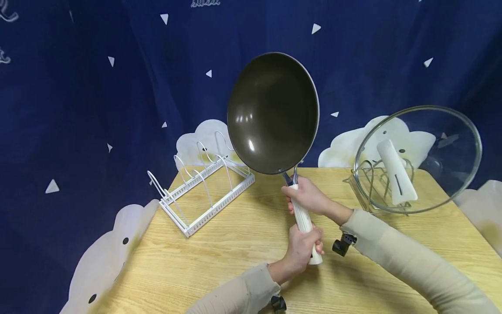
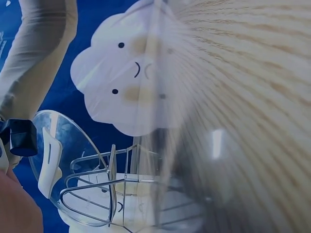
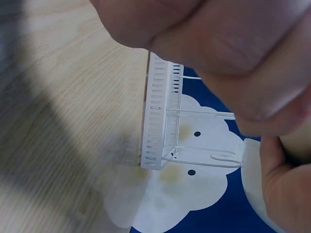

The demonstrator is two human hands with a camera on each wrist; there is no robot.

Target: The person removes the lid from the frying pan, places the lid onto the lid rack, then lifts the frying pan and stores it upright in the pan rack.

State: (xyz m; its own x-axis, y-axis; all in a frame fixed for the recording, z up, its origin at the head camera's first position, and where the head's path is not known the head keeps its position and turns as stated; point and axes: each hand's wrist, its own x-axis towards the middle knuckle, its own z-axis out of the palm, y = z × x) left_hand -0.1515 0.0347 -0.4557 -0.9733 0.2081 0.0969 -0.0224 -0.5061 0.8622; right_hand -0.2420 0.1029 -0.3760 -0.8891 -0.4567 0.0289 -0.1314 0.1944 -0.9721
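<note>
Both hands grip the cream handle of a dark-coated frying pan [image 1: 274,113], which is held up above the table with its inside facing the head camera. My right hand [image 1: 307,196] wraps the handle near the pan's metal bracket. Lower down, toward the handle's end, my left hand [image 1: 301,248] holds on. In the right wrist view the curled fingers [image 3: 233,53] fill the upper right, with part of the pan's pale outer side below them. Only a blurred edge of a hand shows at the lower left of the left wrist view.
A white wire rack [image 1: 219,211] with several loops stands on the left of the wooden table [image 1: 219,270]. At the right, a glass lid [image 1: 443,200] with a white handle leans upright in a metal wire stand [image 1: 364,192]. A blue patterned curtain [image 1: 117,100] hangs behind.
</note>
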